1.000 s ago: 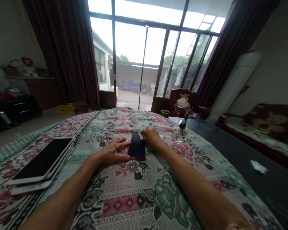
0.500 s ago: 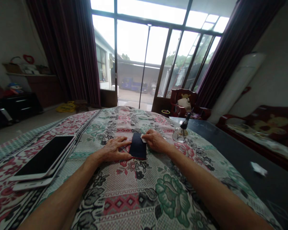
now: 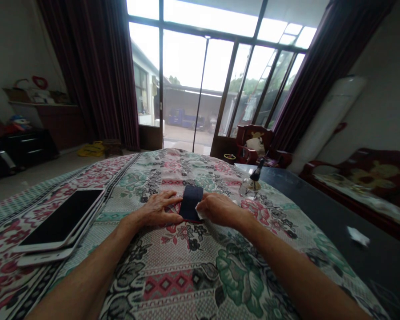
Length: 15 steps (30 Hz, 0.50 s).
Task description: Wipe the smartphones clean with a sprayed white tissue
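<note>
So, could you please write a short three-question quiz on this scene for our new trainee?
1. What does the bare right hand hold?
A) a metal spoon
B) a small, white, soft-looking wad
C) a red pencil

2. True or false: the bare left hand rests at the right-hand edge of the dark blue, flat, rectangular object with a red near edge.

3. Fill in the blank: the stack of flat, white-framed devices with a black screen on top lies on the patterned cloth to the ____ of both hands.

Key: 1: B. 2: False; it is at the left-hand edge. 3: left.
</note>
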Tool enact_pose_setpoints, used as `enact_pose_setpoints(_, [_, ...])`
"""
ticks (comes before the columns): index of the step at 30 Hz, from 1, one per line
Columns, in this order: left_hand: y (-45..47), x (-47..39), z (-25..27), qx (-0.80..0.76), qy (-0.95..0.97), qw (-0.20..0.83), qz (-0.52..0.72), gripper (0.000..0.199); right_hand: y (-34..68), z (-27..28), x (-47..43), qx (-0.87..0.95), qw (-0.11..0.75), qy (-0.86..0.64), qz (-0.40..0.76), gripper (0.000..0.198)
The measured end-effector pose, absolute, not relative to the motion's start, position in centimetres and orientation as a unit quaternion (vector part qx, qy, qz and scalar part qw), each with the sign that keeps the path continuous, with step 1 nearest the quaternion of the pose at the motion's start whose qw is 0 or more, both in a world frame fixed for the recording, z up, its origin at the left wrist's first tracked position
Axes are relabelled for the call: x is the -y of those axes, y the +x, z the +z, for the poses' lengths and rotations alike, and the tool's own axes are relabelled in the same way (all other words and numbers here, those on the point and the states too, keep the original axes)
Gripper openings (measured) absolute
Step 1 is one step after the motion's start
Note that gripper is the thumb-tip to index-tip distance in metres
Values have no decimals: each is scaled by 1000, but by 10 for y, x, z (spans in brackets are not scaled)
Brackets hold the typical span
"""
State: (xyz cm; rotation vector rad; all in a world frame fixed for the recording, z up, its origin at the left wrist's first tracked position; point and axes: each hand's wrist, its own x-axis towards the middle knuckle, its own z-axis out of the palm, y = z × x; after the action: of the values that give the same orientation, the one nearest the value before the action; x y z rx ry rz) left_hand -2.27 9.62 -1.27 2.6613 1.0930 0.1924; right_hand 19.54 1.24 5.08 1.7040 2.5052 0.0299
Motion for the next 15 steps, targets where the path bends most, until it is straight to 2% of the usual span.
enact_pose_setpoints(6, [-23, -96, -13, -380, 913, 135, 69, 68, 191, 38, -38, -801, 35, 592, 77, 22])
enact_pose_setpoints(15, [-23, -97, -13, -377, 915, 129, 60, 71, 196, 29, -87, -770, 9, 632, 85, 27])
